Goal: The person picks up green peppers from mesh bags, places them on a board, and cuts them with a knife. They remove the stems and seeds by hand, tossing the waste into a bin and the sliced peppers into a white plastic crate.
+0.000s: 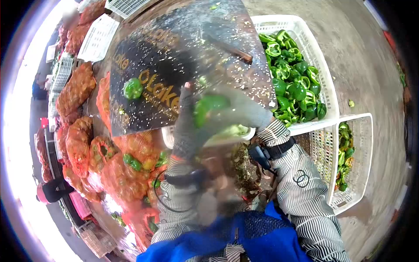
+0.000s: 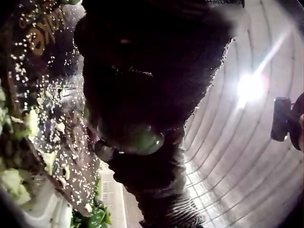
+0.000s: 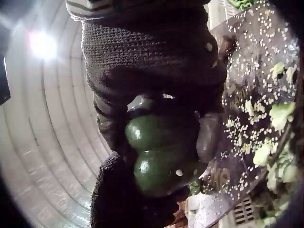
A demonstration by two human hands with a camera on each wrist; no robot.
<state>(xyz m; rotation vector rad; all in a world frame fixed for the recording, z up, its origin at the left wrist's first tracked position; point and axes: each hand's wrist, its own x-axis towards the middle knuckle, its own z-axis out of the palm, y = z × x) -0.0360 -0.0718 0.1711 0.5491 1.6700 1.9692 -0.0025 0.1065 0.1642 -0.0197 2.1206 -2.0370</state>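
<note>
Both gloved hands hold one green bell pepper [image 1: 210,109] between them, over the near edge of a dark board [image 1: 183,56]. My right hand [image 1: 244,108] grips it from the right, fingers curled round its top in the right wrist view, where the lobed pepper [image 3: 164,159] shows clearly. From the other side my left hand [image 1: 185,126] holds it; in the left wrist view the glove covers most of the pepper [image 2: 145,141]. Another bell pepper [image 1: 132,88] lies on the board's left part. Toward the far right of the board rests a knife [image 1: 238,53] with a wooden handle.
Pale seeds and scraps litter the board. To its right stands a white crate [image 1: 328,83] of cut green peppers, with a second crate [image 1: 365,161] nearer. A white container [image 1: 169,136] sits under the near edge. Red mesh sacks [image 1: 124,177] crowd the left floor.
</note>
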